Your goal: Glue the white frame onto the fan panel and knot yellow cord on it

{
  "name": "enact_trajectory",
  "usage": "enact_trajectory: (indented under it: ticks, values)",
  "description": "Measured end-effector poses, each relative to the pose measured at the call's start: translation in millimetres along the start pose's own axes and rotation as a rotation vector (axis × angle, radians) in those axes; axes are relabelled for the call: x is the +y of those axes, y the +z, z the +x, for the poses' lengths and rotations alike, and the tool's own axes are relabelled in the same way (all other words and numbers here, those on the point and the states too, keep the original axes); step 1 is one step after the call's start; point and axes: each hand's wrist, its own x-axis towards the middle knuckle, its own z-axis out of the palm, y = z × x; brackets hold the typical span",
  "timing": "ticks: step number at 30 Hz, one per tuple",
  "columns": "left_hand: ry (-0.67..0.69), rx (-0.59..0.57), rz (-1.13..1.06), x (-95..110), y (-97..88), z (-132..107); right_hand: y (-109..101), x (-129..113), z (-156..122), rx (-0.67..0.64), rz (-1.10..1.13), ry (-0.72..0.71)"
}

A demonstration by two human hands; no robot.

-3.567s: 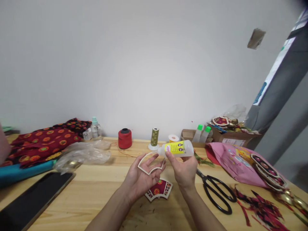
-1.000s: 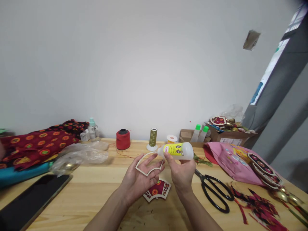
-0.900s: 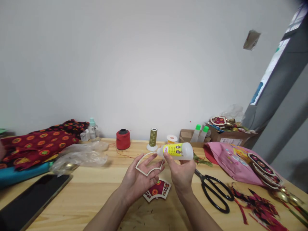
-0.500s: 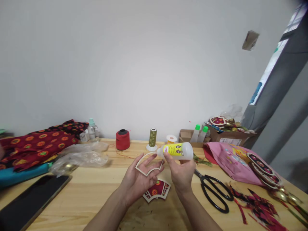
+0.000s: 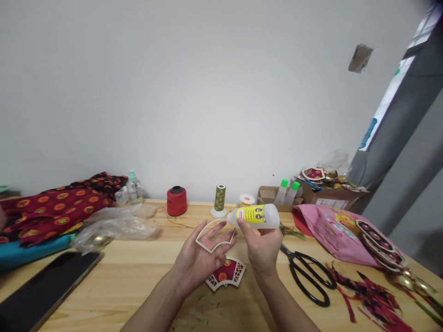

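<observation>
My left hand [image 5: 199, 260] is palm up with fingers spread, and a pale fan-shaped frame [image 5: 214, 235] rests on its fingertips. My right hand [image 5: 262, 249] grips a clear glue bottle [image 5: 258, 216] with a yellow label. The bottle lies sideways, its nozzle pointing left at the frame's upper right corner. Under both hands, on the wooden table [image 5: 138, 276], lies a fan-shaped piece covered in red patterned cloth [image 5: 225, 274].
Black scissors [image 5: 308, 274] lie right of my hands, a pink bag [image 5: 332, 233] and red scraps [image 5: 375, 295] beyond. Red thread spool [image 5: 176, 201], olive spool [image 5: 219, 199], cardboard boxes [image 5: 328, 196] line the wall. Plastic bag [image 5: 114, 223], red fabric [image 5: 51, 207], dark phone [image 5: 41, 288] at left.
Almost nothing has changed. The bottle's nozzle has crept slightly along the frame's edge, and the view has shifted a little.
</observation>
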Motion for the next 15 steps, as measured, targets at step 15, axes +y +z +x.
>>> enact_trajectory:
  ticks: [15]
  values:
    - [-0.016,-0.051,-0.003,-0.9,2.1,0.3,0.1,-0.1,-4.6,-0.038,0.031,0.017]
